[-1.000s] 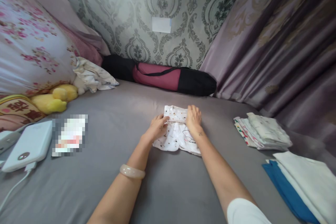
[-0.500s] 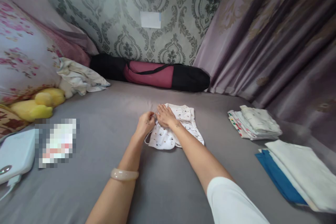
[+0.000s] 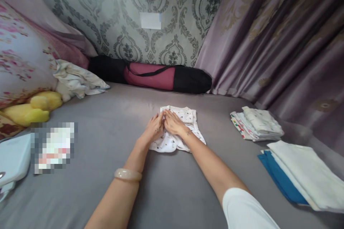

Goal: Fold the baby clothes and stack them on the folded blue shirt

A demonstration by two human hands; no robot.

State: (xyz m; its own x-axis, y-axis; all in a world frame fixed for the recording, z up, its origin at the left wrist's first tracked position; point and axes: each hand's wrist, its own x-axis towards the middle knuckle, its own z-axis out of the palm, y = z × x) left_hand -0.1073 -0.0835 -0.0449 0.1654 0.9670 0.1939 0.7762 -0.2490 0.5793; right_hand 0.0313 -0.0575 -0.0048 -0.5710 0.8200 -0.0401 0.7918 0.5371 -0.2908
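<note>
A small white garment [image 3: 185, 125] with a dotted print lies partly folded on the grey bed sheet [image 3: 166, 193]. Both of my hands rest on its left half, side by side and touching. My left hand [image 3: 154, 128] lies flat with fingers stretched out on the cloth. Pressed flat beside it is my right hand [image 3: 173, 123], fingers together and pointing left. A pale bangle [image 3: 128, 174] sits on my left wrist.
Right of the garment lies a stack of folded small clothes [image 3: 256, 123], and nearer me a folded white cloth over a blue one [image 3: 298, 171]. A red-and-black roll bag [image 3: 161, 75] lies along the patterned wall. Pillows, a yellow plush toy [image 3: 30, 109] and a white device [image 3: 12, 161] are at left; curtains hang at right.
My right hand has moved from the garment's right side across to its left, folding cloth over. Both hands now press flat together on the fold.
</note>
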